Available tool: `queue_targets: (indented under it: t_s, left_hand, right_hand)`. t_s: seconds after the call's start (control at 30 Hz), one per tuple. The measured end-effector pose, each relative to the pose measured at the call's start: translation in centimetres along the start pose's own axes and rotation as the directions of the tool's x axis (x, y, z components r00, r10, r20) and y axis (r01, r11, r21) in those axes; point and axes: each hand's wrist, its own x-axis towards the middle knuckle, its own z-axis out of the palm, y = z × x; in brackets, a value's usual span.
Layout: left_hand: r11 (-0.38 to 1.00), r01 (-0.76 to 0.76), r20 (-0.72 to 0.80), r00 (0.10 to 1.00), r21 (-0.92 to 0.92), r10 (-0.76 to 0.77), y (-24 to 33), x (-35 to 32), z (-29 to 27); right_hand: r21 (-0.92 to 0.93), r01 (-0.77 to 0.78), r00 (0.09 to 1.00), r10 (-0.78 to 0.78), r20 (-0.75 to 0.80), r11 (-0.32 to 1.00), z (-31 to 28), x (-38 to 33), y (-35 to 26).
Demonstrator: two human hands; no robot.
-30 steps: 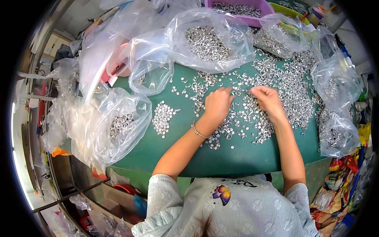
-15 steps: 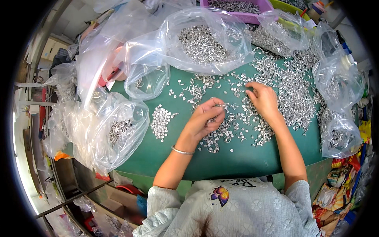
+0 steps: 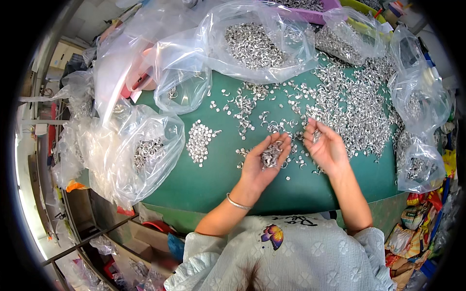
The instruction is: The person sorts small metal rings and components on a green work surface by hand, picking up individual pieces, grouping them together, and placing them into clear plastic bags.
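A handful of small curved silver metal pieces (image 3: 271,155) lies in the cupped palm of my left hand (image 3: 255,169), its fingers curled round them. Just to the right, my right hand (image 3: 330,153) is turned palm up, with a few of the same metal pieces (image 3: 316,136) at its bent fingers. Beneath and beyond both hands, loose pieces are scattered over the green tabletop (image 3: 228,184). A wide heap of metal pieces (image 3: 361,111) spreads to the right of my right hand. A compact group of small flower-shaped metal pieces (image 3: 198,143) lies left of my left hand.
Clear plastic bags with metal parts stand along the back (image 3: 255,46), the left (image 3: 148,153) and the right (image 3: 415,165). A purple bin (image 3: 318,18) and a yellow-green basket (image 3: 357,14) are at the far edge. Colourful sacks (image 3: 412,228) sit beyond the table's right side.
My left hand has turned palm up, showing the handful of metal pieces. My right hand has drawn nearer to me and turned palm up with a few pieces. Fewer pieces lie below the hands.
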Motion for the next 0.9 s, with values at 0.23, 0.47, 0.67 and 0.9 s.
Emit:
queue_targets:
  t_s: [0.23, 0.47, 0.67, 0.9]
  left_hand:
    - [0.898, -0.418, 0.114, 0.907, 0.133, 0.405, -4.8, -0.5, 0.6]
    - [0.178, -0.657, 0.5, 0.697, 0.732, 0.514, -8.1, -0.5, 1.9]
    - [-0.092, -0.84, 0.806, 0.475, 0.535, 0.353, -10.3, -0.7, 1.9]
    - [0.245, -0.889, 0.681, 0.454, 0.386, 0.575, -10.8, -1.4, 2.6]
  right_hand:
    - [0.296, 0.186, 0.977, -0.209, 0.05, 0.937, -0.8, -2.1, 4.7]
    - [-0.012, 0.214, 0.976, -0.214, -0.043, 0.977, 0.2, -4.6, 6.9]
    - [0.173, 0.049, 0.992, -0.028, -0.123, 0.984, -2.5, -5.4, 5.6]
    - [0.515, 0.13, 0.983, -0.18, 0.048, 0.847, -4.1, -6.6, 2.7]
